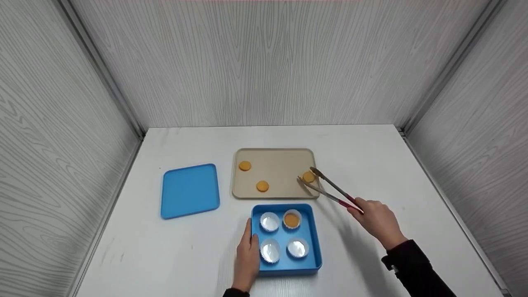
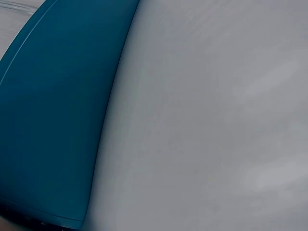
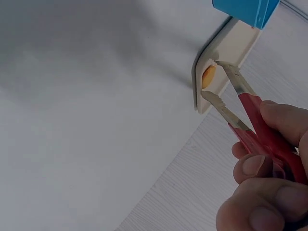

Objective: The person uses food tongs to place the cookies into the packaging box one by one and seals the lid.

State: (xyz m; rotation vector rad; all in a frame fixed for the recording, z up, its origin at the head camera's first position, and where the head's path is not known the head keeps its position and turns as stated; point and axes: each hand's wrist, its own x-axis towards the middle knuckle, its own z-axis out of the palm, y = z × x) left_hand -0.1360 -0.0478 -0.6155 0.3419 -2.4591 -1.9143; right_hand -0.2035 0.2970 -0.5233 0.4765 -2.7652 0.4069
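Note:
My right hand (image 1: 377, 220) grips a pair of tongs (image 3: 252, 113) with red handles. The tips stand apart on either side of a round orange-yellow disc (image 1: 308, 177) at the right end of a beige tray (image 1: 284, 165). Two similar discs, one at left (image 1: 245, 166) and one nearer the front (image 1: 262, 186), lie on that tray. My left hand (image 1: 246, 258) rests along the left side of a blue box (image 1: 284, 270), fingers straight and thumb at the rim. Inside are several white fluted cups (image 1: 270, 251); the back right one holds an orange disc (image 1: 292, 220).
A flat blue lid or tray (image 1: 190, 192) lies on the white table (image 1: 136, 247), left of the beige tray. Grey wood-grain panels (image 1: 264, 66) stand at the back and both sides. The box's outer wall (image 2: 57, 115) fills the left of the left wrist view.

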